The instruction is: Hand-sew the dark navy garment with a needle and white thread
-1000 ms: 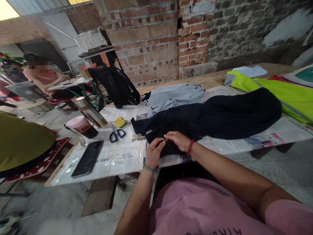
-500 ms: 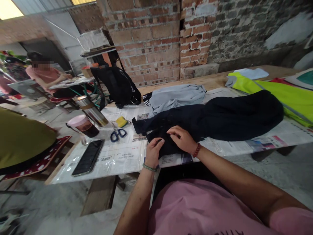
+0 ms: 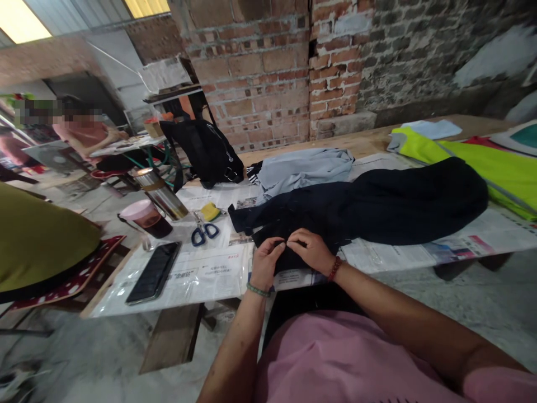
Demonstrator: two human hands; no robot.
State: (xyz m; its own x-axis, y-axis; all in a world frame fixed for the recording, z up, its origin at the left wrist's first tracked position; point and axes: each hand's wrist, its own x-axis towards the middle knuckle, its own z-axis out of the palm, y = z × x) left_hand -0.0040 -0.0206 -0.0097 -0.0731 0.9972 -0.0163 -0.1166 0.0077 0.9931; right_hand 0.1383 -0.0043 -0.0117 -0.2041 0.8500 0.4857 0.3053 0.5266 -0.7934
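Over the near end of a long dark navy garment (image 3: pixel 390 201), my two hands meet with their fingertips almost touching. My left hand (image 3: pixel 264 262), a green bead bracelet at its wrist, is closed in a pinch. My right hand (image 3: pixel 312 251), wearing a red bead bracelet, pinches too. Whatever is between the fingers is too small and dark to make out. Black cloth lies loosely bunched beneath both hands. Left of the garment are blue-handled scissors (image 3: pixel 205 233) and a small yellow object (image 3: pixel 210 211).
Newspaper under clear plastic covers the table (image 3: pixel 218 280). A phone (image 3: pixel 153 272), a lidded cup (image 3: pixel 146 217) and a steel flask (image 3: pixel 161 193) stand or lie on the left. Behind are a black backpack (image 3: pixel 205 151) and grey clothing (image 3: pixel 306 168); a yellow-green vest (image 3: pixel 482 162) is on the right. People sit at left.
My right hand has lowered slightly, and its fingertips have come in to meet those of my left. The view has shifted a little.
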